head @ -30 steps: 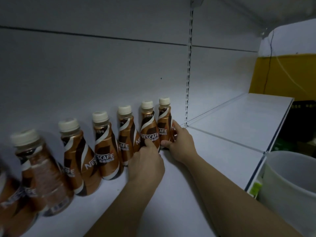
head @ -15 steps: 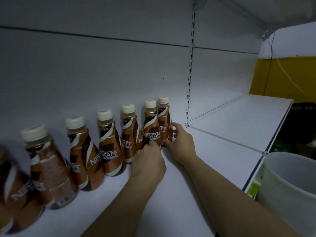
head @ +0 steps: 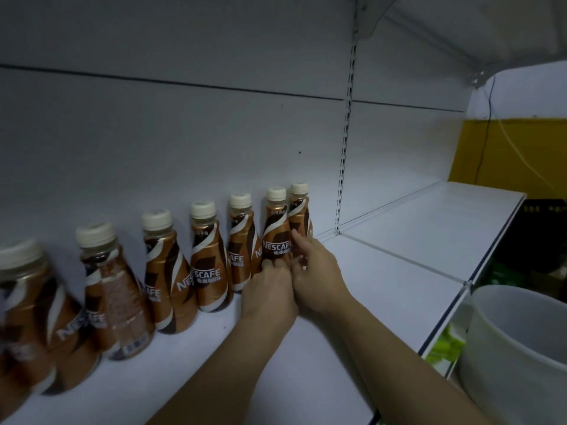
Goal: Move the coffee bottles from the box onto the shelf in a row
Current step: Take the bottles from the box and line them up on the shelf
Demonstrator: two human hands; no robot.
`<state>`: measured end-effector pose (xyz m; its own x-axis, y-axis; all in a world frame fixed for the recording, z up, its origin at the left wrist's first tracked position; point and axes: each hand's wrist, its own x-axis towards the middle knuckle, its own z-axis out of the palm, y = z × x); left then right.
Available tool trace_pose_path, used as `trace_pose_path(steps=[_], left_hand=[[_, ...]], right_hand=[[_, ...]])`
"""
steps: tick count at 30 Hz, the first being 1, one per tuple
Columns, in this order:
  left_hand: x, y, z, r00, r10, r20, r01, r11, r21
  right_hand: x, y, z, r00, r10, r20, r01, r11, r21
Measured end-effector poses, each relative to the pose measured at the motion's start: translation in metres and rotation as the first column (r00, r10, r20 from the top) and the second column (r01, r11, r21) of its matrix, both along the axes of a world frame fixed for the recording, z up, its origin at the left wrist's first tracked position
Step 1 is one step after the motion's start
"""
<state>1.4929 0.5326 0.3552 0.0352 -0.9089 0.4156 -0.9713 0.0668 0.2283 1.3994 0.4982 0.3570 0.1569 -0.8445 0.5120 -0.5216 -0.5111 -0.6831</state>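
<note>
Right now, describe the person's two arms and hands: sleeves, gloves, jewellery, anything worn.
Both forearms are bare as far as the frame shows, with no sleeve edge in view. The left hand and the right hand wear no gloves. No watch, bracelet or ring is visible on either wrist or on the fingers that show. The light is dim, so small marks cannot be told.
</note>
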Motion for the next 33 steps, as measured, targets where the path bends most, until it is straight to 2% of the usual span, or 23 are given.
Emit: trace_pose_path(steps=[2, 6, 9, 13, 16, 19, 20, 21, 23, 25, 27, 29, 33], left_hand=[[0.002, 0.006, -0.001, 1.000, -0.006, 0.006, 0.006, 1.000, 0.010], [0.006, 0.016, -0.003, 0.998, 0.015, -0.064, -0.015, 1.000, 0.005], [0.006, 0.019, -0.005, 0.999, 0.013, -0.050, -0.014, 1.000, -0.019], [0.009, 0.021, -0.005, 1.000, 0.010, 0.008, -0.009, 0.999, -0.035], [0.013, 0.020, -0.004, 0.999, -0.006, 0.033, 0.008, 0.998, -0.056], [0.012, 0.018, 0.004, 0.996, -0.010, 0.088, 0.021, 0.993, -0.120], [0.012, 0.017, 0.007, 0.994, -0.001, 0.107, 0.017, 0.989, -0.149], [0.012, 0.015, 0.010, 0.992, 0.014, 0.126, 0.009, 0.984, -0.178], [0.014, 0.012, 0.017, 0.983, 0.041, 0.180, 0.005, 0.968, -0.250], [0.014, 0.007, 0.025, 0.961, 0.056, 0.270, 0.046, 0.932, -0.360], [0.012, -0.001, 0.033, 0.942, 0.085, 0.323, 0.077, 0.886, -0.457], [0.010, -0.008, 0.041, 0.921, 0.157, 0.357, 0.034, 0.879, -0.476], [0.017, -0.020, 0.039, 0.841, 0.275, 0.467, -0.064, 0.906, -0.418]], right_hand=[[0.003, 0.003, -0.001, 1.000, 0.010, -0.012, -0.010, 1.000, 0.008], [-0.006, 0.001, -0.001, 0.959, 0.062, 0.278, -0.105, 0.984, 0.143], [-0.006, -0.003, -0.004, 0.984, 0.002, 0.181, -0.031, 0.987, 0.159], [0.002, -0.004, -0.001, 0.979, -0.114, 0.171, 0.089, 0.985, 0.149], [0.012, -0.006, 0.001, 0.982, -0.183, 0.040, 0.178, 0.979, 0.103], [0.023, -0.010, -0.002, 0.961, -0.224, -0.161, 0.232, 0.972, 0.036], [0.023, -0.012, -0.002, 0.963, -0.213, -0.166, 0.222, 0.975, 0.032], [0.022, -0.012, -0.002, 0.977, -0.181, -0.115, 0.188, 0.980, 0.058], [0.014, -0.011, -0.001, 0.992, -0.097, 0.086, 0.082, 0.984, 0.159], [0.002, -0.015, 0.000, 0.958, -0.164, 0.234, 0.121, 0.975, 0.186], [-0.011, -0.023, 0.001, 0.926, -0.296, 0.233, 0.264, 0.951, 0.161], [-0.021, -0.031, -0.001, 0.916, -0.352, 0.190, 0.328, 0.933, 0.144], [-0.019, -0.037, -0.006, 0.969, -0.185, 0.162, 0.149, 0.966, 0.210]])
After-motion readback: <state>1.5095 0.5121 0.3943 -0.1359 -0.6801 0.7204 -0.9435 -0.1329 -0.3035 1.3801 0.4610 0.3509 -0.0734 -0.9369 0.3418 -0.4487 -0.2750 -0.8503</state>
